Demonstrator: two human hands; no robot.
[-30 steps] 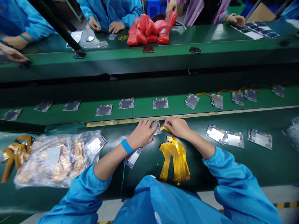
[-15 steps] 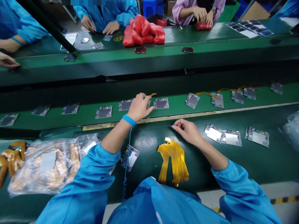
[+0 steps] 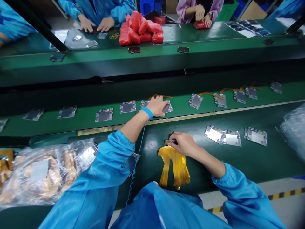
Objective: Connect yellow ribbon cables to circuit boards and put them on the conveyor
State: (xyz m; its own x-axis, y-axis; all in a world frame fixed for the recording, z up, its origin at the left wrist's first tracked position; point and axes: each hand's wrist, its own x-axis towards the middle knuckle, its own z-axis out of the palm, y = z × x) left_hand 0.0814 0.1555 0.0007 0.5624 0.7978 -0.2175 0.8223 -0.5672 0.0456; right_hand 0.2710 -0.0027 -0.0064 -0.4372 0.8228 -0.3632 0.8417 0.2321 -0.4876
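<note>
On the green belt, my left hand, wearing a blue wrist strap, reaches over a circuit board; its fingers touch the board. An orange ribbon lies just behind that hand. Nearer to me, my right hand pinches the end of a yellow flex cable at the top of a fanned pile of yellow flex cables. Boards with white labels rest right of this hand. Under my left forearm another board is partly hidden.
A clear plastic bag of copper-coloured parts lies at the left, with a coiled blue cord beside my sleeve. More boards line the belt. Across it, people work near red wrapped bundles. Plastic film sits far right.
My left hand has moved right along the belt to another board, and more orange ribbon shows behind it. My right hand has come down and left onto the top of the yellow pile.
</note>
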